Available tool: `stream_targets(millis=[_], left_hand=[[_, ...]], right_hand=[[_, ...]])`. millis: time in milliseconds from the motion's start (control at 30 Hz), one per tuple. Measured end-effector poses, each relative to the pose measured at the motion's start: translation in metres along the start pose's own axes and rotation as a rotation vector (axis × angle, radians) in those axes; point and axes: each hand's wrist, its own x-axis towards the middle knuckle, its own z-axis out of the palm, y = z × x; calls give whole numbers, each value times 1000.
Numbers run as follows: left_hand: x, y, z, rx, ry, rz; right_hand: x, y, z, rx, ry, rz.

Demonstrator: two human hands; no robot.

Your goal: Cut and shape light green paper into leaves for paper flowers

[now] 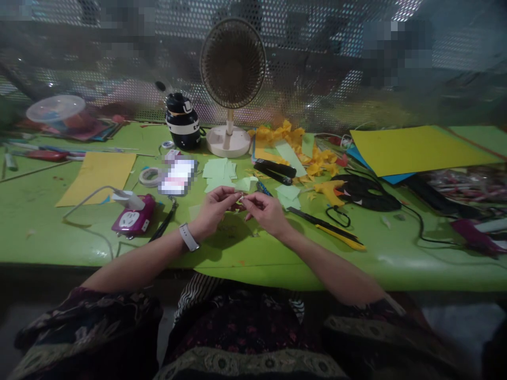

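Note:
My left hand (217,211) and my right hand (265,212) meet over the middle of the green table, fingertips pinched together. Something small and pale lies between them, too tiny to make out. Just beyond the fingers are a light green paper piece (247,183) and a stack of light green paper squares (220,170). A black stapler (274,171) rests behind my right hand. More green squares (289,196) lie to its right, near a yellow-handled cutter knife (341,236) with a dark blade.
A fan (229,138) stands at the back beside a dark bottle (184,129). Left are a phone (178,177), tape roll (151,177), purple power socket (135,219) and orange-yellow sheet (99,174). Yellow paper flowers (283,133), a black cable bundle (374,196) and yellow sheets (420,148) occupy the right.

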Motion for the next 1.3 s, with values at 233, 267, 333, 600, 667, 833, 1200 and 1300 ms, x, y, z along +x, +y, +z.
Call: stream_targets(millis=[233, 267, 333, 600, 667, 833, 1200, 1300], left_hand=[[3, 3, -6, 269, -32, 172], [3, 4, -7, 329, -50, 205], [3, 6, -9, 461, -91, 268], [2, 10, -10, 689, -121, 458], [3, 12, -10, 658, -126, 430], [3, 16, -10, 627, -134, 414], [4, 18, -15, 686, -206, 489], [4, 18, -16, 731, -232, 524]], right_hand=[[-2, -10, -9, -328, -24, -163], [-2, -12, -10, -381, -30, -201], [-3, -17, -13, -450, -46, -244], [1, -24, -27, -462, -118, -125], [2, -24, -29, -439, -122, -96], [3, -28, -33, -383, -128, -50], [5, -30, -38, -338, -182, 3], [5, -30, -39, -334, -201, 2]])
